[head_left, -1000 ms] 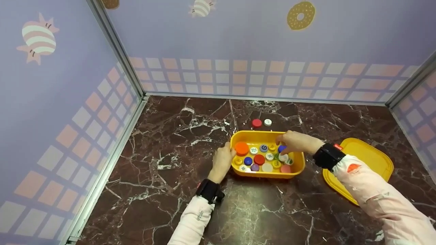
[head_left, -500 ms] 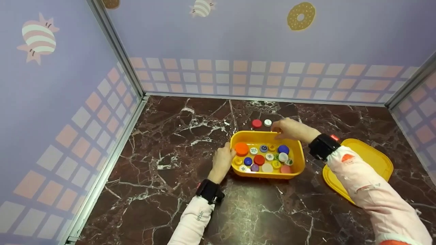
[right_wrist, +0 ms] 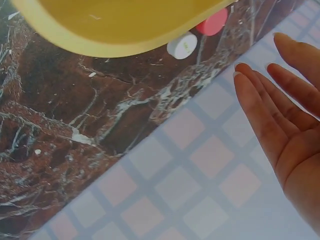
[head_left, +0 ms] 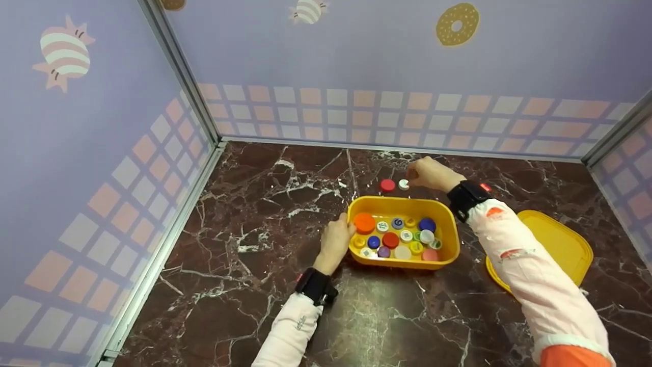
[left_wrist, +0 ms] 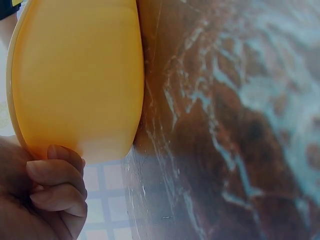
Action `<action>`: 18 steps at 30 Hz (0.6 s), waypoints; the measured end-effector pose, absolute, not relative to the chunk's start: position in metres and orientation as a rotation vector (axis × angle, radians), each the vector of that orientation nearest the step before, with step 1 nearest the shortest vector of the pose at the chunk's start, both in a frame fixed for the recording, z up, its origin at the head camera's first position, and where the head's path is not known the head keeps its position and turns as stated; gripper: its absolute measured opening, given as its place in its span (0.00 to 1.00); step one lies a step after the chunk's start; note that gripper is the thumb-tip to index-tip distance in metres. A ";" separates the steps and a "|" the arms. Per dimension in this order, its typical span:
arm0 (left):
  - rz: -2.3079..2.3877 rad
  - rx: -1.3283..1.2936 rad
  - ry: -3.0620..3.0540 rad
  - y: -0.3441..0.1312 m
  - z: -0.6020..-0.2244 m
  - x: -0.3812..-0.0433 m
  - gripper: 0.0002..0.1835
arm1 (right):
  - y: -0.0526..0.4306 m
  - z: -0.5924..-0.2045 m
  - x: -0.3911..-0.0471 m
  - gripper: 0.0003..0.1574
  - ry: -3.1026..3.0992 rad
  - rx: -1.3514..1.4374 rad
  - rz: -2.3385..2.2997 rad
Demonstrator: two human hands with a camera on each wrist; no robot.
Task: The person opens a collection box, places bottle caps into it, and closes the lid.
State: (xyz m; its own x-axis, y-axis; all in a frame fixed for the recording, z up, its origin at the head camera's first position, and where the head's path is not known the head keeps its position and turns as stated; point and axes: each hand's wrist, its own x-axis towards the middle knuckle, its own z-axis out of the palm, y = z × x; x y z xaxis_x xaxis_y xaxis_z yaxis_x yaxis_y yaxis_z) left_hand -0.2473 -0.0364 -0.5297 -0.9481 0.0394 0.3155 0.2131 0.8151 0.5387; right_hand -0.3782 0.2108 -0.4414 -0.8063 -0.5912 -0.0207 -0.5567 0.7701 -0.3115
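Note:
A yellow plastic box (head_left: 402, 263) holds several bottle caps of mixed colours, among them a large orange cap (head_left: 364, 223). At its left end my left hand (head_left: 336, 238) grips the rim. The left wrist view shows that hand's curled fingers (left_wrist: 59, 172) against the box's outer wall (left_wrist: 80, 80). Beyond the far rim, a red cap (head_left: 387, 185) and a white cap (head_left: 403, 184) lie on the marbled surface. My right hand (head_left: 433, 173) hovers just right of the white cap, fingers loosely extended. Nothing is between its fingers (right_wrist: 257, 107) in the right wrist view.
A yellow lid (head_left: 558, 244) lies on the dark marbled surface (head_left: 244, 306) to the right of the box, partly hidden by my right sleeve (head_left: 530, 270). Patterned panels, including a back wall (head_left: 356, 51), close off the far side and both sides.
My right hand has left the inside of the box, passing over its far rim to beside the white cap. The left hand keeps its grip on the box.

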 end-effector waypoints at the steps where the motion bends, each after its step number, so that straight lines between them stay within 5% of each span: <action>1: -0.852 -0.191 -2.713 -0.037 -0.530 -0.248 0.06 | 0.210 -0.442 -0.380 0.08 2.849 -0.918 -0.440; 18: -0.849 -0.205 -2.716 -0.038 -0.530 -0.248 0.06 | 0.207 -0.466 -0.405 0.05 2.855 -0.884 -0.198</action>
